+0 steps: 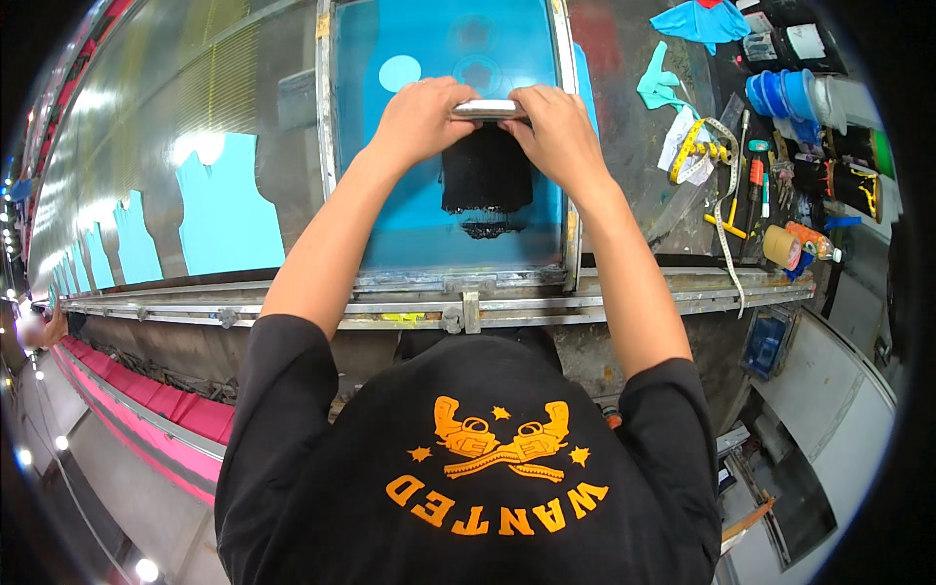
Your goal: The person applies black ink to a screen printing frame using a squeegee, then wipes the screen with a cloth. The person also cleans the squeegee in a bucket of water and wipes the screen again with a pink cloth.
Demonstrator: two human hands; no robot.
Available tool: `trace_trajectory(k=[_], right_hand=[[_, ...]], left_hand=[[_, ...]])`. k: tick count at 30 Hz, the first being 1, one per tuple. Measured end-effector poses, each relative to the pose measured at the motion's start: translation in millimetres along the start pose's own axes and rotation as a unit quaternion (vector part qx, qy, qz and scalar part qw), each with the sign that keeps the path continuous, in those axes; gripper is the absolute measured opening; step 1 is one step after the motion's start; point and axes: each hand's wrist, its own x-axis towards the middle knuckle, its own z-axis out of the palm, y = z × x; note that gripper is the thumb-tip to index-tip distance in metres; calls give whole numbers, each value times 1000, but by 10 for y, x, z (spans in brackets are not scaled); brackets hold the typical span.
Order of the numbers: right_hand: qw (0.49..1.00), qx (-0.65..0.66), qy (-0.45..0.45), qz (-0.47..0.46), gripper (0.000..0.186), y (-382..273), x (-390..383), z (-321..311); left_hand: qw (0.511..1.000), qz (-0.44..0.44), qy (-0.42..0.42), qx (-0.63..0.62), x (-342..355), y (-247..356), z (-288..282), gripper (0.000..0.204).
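Note:
Both of my hands are closed on a silver-edged squeegee (485, 108) held crosswise over a blue printing screen (400, 195), my left hand (419, 122) at its left end and my right hand (556, 132) at its right. Just below the squeegee, a broad patch of black ink (486, 175) lies on the screen, ragged along its lower edge. A pale cyan circle (400, 73) and faint flower outlines (476, 73) show on the screen. Its metal frame (570, 234) runs around the blue mesh.
Cyan shirt panels (229, 210) line the long table at left. Ink tubs (770, 93), a tape measure (731, 195), tools, a bottle (819, 244) and cyan cloth (697, 19) crowd the right. A rail (517, 310) crosses before me. Another person (44, 331) is at the far left.

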Motion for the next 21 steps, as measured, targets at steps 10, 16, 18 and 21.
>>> trace_trajectory(k=[10, 16, 18, 21], right_hand=[[999, -19, 22, -32, 18, 29, -151, 223], [1000, 11, 4, 0, 26, -488, -1229, 143], [997, 43, -58, 23, 28, -616, -1304, -14], [981, 177, 70, 38, 38, -560, -1250, -423]], left_hand=[[996, -49, 53, 59, -212, 137, 292, 10], [998, -54, 18, 39, -1213, 793, 409, 15], [999, -52, -7, 12, -1266, 829, 348, 16], [995, -96, -19, -29, -1198, 899, 114, 19]])
